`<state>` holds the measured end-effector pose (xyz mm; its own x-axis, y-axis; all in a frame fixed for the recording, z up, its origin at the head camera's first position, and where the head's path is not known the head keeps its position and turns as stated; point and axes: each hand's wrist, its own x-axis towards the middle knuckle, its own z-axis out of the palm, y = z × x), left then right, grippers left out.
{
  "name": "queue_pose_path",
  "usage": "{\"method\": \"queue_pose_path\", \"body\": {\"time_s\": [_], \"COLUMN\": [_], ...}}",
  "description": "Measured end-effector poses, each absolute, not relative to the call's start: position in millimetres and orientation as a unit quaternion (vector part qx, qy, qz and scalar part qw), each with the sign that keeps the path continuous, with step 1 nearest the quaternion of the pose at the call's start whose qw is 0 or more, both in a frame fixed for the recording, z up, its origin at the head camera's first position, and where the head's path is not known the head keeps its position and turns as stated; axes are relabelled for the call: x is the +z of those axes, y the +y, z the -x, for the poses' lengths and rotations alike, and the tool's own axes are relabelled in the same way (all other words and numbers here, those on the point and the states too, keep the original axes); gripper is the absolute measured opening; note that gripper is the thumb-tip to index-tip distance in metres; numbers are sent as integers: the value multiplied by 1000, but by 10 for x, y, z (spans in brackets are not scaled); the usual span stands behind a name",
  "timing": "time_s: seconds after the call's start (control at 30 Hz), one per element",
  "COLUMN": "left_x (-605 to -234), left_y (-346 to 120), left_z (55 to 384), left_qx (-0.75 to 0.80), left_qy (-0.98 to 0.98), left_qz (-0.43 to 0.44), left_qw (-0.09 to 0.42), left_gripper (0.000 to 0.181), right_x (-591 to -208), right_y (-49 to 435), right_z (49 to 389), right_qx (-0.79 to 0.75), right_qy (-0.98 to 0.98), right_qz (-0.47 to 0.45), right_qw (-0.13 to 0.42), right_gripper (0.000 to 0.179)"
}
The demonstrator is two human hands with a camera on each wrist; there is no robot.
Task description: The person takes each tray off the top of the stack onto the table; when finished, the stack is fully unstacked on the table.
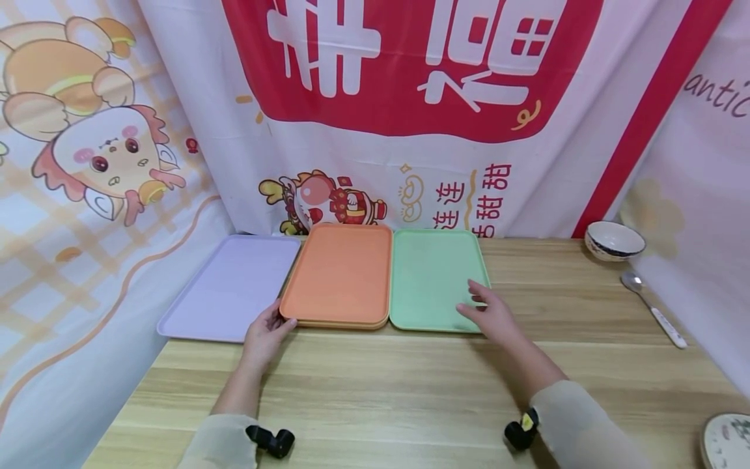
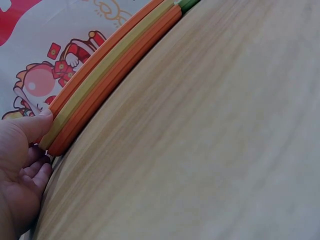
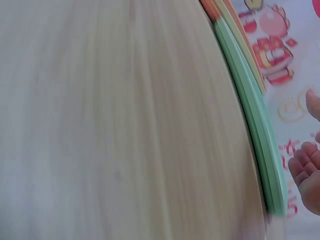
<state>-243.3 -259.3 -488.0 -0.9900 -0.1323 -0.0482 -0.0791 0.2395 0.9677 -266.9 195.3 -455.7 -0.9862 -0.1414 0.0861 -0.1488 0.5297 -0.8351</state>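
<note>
An orange tray point(image 1: 342, 273) tops a stack at the back of the table; a yellow tray point(image 2: 65, 116) and another orange tray point(image 2: 75, 131) show under it in the left wrist view. My left hand point(image 1: 266, 332) pinches the stack's front left corner, thumb at the upper edge and fingers curled beneath the corner. To the right, beside the stack, lies a green tray point(image 1: 436, 280). Over its right side my right hand point(image 1: 492, 316) is held with thumb and fingers apart, gripping nothing. Only part of that hand shows in the right wrist view.
A lilac tray point(image 1: 234, 286) lies left of the stack. At the right stand a patterned bowl point(image 1: 612, 242) and a spoon point(image 1: 653, 309) with a white handle. A round patterned dish point(image 1: 726, 443) is cut off at the lower right. Printed cloth point(image 1: 410, 176) hangs behind the table.
</note>
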Motion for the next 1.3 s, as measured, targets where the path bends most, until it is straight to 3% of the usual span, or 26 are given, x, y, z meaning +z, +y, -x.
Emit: {"method": "queue_pose_path", "body": {"time_s": [0.6,1.3], "left_x": [-4868,-4869], "left_y": [-2579,-2578], "left_z": [2397,2418], "left_qx": [-609,-617], "left_qy": [-790,-783], "left_qz": [-69,-72], "left_qw": [24,23], "left_gripper": [72,71], "right_x": [-4680,-4698], "right_y": [854,572], "right_z": [2666,2691], "right_qx": [478,397], "right_qy": [-868,-908], "right_qz": [-128,-126], "right_qw": [-53,-52], "right_gripper": [69,68]}}
